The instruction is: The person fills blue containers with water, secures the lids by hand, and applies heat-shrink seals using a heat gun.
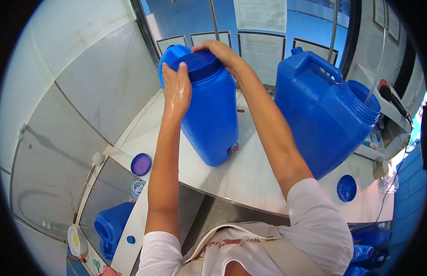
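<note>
A tall blue plastic water container (211, 114) stands upright on the tiled counter before me, beaded with water. Its wide dark blue screw lid (199, 63) sits over the mouth. My left hand (177, 86), wet on the back, grips the lid's near left side with the thumb up along the rim. Around the far right side of the same lid curls my right hand (217, 51); its fingertips are partly hidden. To the right, a second blue container (310, 110) stands with its wide mouth uncovered, and a clear tube (375, 69) runs down into it.
A dark blue lid with a purple inside (141, 164) lies left, another blue lid (346, 188) right. A smaller blue container (113, 220) lies in the sink recess, near a small blue cap (130, 239). A long-handled brush (85, 186) leans left. A heat gun (393, 98) rests on the right shelf.
</note>
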A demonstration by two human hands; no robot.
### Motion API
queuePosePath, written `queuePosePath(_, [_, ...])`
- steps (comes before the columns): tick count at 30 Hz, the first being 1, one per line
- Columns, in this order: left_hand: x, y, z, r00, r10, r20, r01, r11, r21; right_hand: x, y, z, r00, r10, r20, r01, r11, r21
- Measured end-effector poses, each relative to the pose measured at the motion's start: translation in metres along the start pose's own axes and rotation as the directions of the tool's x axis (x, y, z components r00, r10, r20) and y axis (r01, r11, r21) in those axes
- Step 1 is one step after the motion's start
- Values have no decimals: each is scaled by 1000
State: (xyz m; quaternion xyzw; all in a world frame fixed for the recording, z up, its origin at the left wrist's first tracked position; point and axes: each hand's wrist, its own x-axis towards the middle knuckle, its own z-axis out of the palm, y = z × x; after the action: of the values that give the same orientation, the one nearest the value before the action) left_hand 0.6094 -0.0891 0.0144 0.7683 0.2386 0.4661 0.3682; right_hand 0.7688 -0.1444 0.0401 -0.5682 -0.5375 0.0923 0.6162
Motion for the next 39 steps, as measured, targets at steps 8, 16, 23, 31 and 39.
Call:
queuePosePath(8, [15,-17,-4,995,95,-39,-95,995,18,5,-13,5,999,12,-41,-18,988,-151])
queuePosePath(16, [20,-19,-18,970,234,69,-225,966,-125,6,6,19,962,-20,-273,-90,920,-383])
queuePosePath(23, [75,-154,-7,996,-31,-85,-8,905,-425,-104,41,35,858,-22,-513,0,999,-42])
queuePosePath(31, [85,-276,57,942,-86,325,262,793,-549,-214,134,91,489,856,-169,-484,428,763])
queuePosePath(39, [43,-274,35,895,-249,369,433,679,-592,-233,105,83,506,857,-100,-453,362,815])
